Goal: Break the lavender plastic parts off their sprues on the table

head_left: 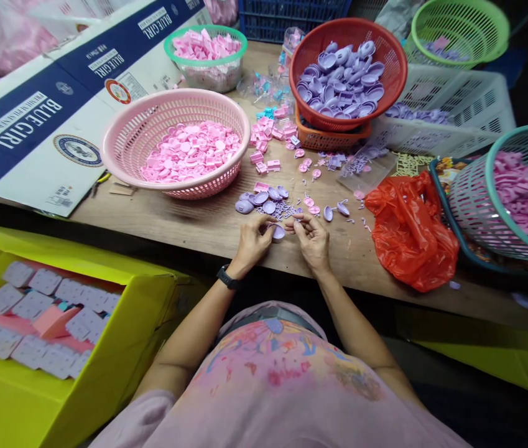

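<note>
My left hand (253, 241) is closed in a pinch at the table's front edge, gripping a small purple oval plastic piece (278, 232). Just to its right, my right hand (311, 239) has thumb and fingers pressed together; whatever is between them is too small to make out. Beyond both hands lies a loose pile of purple oval pieces (264, 198) with tiny purple hook-like bits (281, 210). A few pink round pieces (309, 202) and more purple ovals (328, 213) rest to the right of the pile.
A pink basket (126, 134) of pink parts stands left, a red basket (298, 62) of purple parts at the back. A red plastic bag (413, 230) and a teal-rimmed basket (492, 180) are right. A yellow box (147, 323) with pale pieces sits low left, below printed cardboard (53, 106).
</note>
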The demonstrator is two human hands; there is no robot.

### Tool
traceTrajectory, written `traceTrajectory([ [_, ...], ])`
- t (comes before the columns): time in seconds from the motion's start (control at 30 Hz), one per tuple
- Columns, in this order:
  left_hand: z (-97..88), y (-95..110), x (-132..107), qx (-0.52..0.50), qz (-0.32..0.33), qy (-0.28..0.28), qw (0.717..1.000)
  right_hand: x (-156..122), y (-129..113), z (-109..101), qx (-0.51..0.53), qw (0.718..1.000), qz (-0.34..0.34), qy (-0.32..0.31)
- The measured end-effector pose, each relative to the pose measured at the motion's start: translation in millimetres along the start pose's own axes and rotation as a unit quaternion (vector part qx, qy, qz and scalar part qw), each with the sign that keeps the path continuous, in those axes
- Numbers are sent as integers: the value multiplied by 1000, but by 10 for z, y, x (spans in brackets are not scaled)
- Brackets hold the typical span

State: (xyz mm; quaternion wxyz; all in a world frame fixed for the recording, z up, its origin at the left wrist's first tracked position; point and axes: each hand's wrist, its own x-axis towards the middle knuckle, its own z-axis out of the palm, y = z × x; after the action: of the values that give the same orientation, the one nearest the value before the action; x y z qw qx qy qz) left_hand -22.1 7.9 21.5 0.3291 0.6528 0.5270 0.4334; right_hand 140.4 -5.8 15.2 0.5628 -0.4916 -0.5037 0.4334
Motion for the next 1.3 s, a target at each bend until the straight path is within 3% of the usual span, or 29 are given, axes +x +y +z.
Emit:
traceTrajectory([
  [0.17,8,59,0,40,-13,9,999,-67,-59,61,4,1000,-28,4],
  [0.37,33,75,28,102,25,9,994,-120,-65,112,-157,980,-105,59],
  [0.5,42,51,30,115,57,9,992,-87,-13,126,-123,988,-71,56],
  [0.77,43,-21,48,253,128,8,959,-50,20,115,-11,1000,-8,15],
  [1.07,82,-37,20,164,106,34,980,-40,37,146,-7,1000,-5,15],
  [1.3,95,4,-2,138,114,48,983,-88,-29,184,-118,991,-61,26],
])
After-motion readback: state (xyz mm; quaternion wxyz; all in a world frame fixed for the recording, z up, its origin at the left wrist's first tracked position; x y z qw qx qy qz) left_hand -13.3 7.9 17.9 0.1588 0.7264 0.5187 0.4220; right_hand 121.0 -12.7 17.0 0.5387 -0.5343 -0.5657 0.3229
